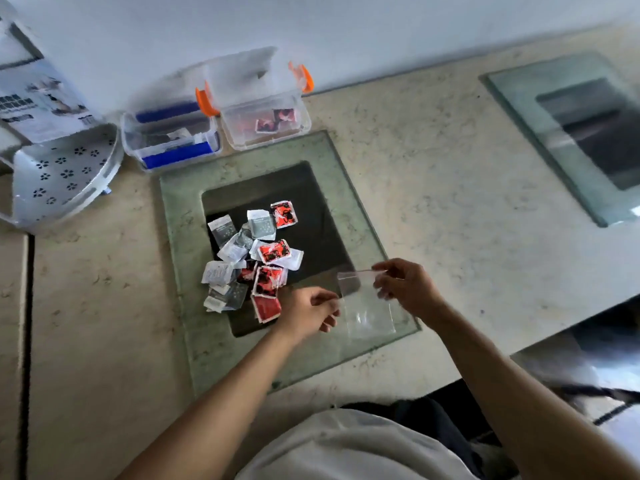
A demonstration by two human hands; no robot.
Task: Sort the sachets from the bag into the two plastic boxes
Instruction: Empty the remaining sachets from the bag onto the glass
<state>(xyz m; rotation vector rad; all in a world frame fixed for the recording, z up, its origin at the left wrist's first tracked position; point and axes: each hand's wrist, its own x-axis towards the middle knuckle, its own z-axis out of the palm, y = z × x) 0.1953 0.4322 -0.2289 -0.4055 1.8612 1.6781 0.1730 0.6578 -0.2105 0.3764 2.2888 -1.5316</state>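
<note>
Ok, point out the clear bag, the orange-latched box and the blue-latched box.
clear bag [367, 306], head view, middle of its panel.
orange-latched box [266, 138], head view, front wall.
blue-latched box [173, 157], head view, front wall.

Red-black and grey-white sachets [254, 259]; blue-clipped box [171, 140], orange-clipped box [265, 112].

Print on the sachets [254, 259] in the pile was too small for you to read; the lower ones lay partly hidden under the upper. The blue box [172, 140] showed smeared contents you could not identify. The orange box [266, 121] had a blurred lid. The clear bag [366, 303] was barely traceable, its edges faint; your right hand [407, 287] covered one top corner. The white tray [59, 174] and printed carton [38, 98] ran off the left edge. Your forearms left the frame at the bottom.
</note>
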